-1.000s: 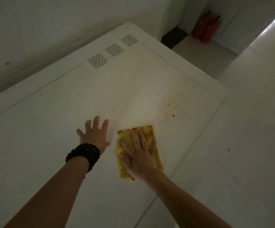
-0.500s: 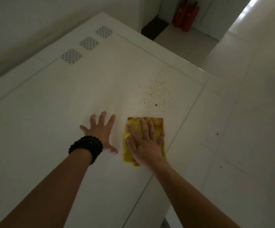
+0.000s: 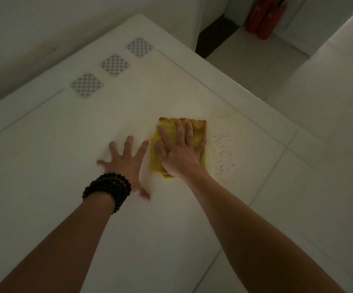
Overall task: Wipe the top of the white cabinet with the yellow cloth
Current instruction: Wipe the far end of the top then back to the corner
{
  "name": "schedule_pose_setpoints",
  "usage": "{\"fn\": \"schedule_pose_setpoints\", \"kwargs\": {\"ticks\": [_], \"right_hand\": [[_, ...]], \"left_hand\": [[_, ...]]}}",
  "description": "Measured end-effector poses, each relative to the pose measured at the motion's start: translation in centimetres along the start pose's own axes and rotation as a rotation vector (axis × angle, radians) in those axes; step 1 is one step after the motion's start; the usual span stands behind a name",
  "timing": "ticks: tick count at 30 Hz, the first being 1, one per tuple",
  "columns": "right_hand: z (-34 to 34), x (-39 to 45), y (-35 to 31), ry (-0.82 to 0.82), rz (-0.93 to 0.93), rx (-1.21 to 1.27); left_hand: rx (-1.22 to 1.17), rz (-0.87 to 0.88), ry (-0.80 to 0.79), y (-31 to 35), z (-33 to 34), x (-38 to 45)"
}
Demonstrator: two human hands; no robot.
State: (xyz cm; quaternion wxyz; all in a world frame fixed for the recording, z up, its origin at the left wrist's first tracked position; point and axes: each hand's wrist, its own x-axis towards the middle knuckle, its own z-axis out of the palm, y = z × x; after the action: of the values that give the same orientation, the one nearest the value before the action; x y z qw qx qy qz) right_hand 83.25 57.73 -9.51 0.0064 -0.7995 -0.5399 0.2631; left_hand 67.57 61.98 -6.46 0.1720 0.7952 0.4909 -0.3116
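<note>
1. Well, the right hand [image 3: 179,154] lay flat on the yellow cloth [image 3: 196,127], palm down and fingers spread, pressing it onto the top of the white cabinet [image 3: 65,144] rather than gripping it.
2. The cloth was folded to a rough rectangle; its far edge and right side showed past the fingertips.
3. Just right of that hand, a patch of dark specks [image 3: 224,153] dotted the cabinet top, close to the cloth's edge.
4. The left hand [image 3: 127,163] rested just left of the cloth, open and splayed on the bare surface, holding nothing.
5. A dark bead bracelet [image 3: 108,190] wrapped the left wrist.
6. Beyond both hands, three checkered squares [image 3: 114,64] ran in a row near the cabinet's back edge.
</note>
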Motion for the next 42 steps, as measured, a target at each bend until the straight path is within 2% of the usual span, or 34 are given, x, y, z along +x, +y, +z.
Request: {"fn": "schedule_pose_setpoints", "kwargs": {"ticks": [4,10,13,19,25,31,35,37,42], "right_hand": [[-0.5,1.7,-0.5,-0.008,-0.042,-0.009],[3.7,-8.4,1.4,0.012,-0.067,-0.049],[4.5,-10.4,2.1,0.005,-0.044,-0.067],[2.5,-5.2,0.7,0.02,-0.008,-0.039],[-0.5,1.9,-1.1,-0.023,-0.06,-0.043],[2.1,-4.7,0.6,0.03,-0.077,-0.015],[4.3,-11.0,3.0,0.029,-0.009,-0.008],[4.9,-13.2,4.5,0.06,0.044,0.008],[5.0,-16.1,7.0,0.064,0.137,0.077]], "left_hand": [[-0.014,-0.003,-0.007,-0.4,0.1,0.1],[0.004,-0.002,0.0,-0.6,-0.1,-0.4],[-0.007,0.007,0.011,-0.2,-0.1,-0.4],[0.004,0.011,-0.025,0.1,-0.3,-0.3],[0.011,-0.025,-0.053,-0.1,-0.7,0.0],[-0.026,-0.028,-0.004,-0.3,0.0,-0.1],[-0.004,-0.021,0.004,0.1,-0.1,-1.4],[0.076,0.029,0.04,1.1,-0.4,-1.9],[0.163,0.199,0.007,6.4,-1.0,-3.7]]}}
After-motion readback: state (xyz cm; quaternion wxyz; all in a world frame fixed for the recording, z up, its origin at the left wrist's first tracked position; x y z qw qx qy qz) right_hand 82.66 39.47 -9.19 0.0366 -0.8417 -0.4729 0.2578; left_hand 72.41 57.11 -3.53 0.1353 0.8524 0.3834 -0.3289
